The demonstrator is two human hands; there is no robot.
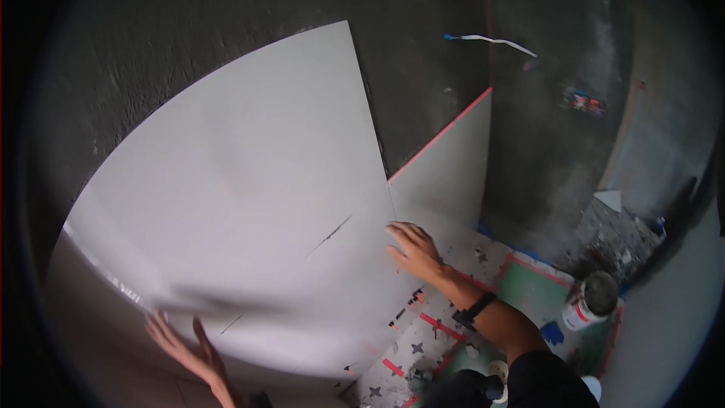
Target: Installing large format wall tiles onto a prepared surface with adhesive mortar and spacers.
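A large pale grey wall tile [249, 159] stands against the dark, ridged mortar wall [249, 7]. My left hand [189, 351] is at the tile's lower left edge, fingers stretched out and thumb apart, holding nothing. By the tile's right side, my right hand [417, 253] is open with its fingers extended toward the seam; I cannot tell whether the fingertips touch the surface. A second pale tile [449, 166] with a pink-red upper edge adjoins it on the right. Small black-and-orange pieces [415, 298] sit along the lower right seam. A dark band circles my right wrist.
A bucket of grey mix [581, 311] stands on the floor at the right. Rubble [623, 238] lies in the far right corner. Red tape strips [442, 327] and dark crosses [418, 348] mark the floor covering. A white cable [498, 41] sticks out of the wall.
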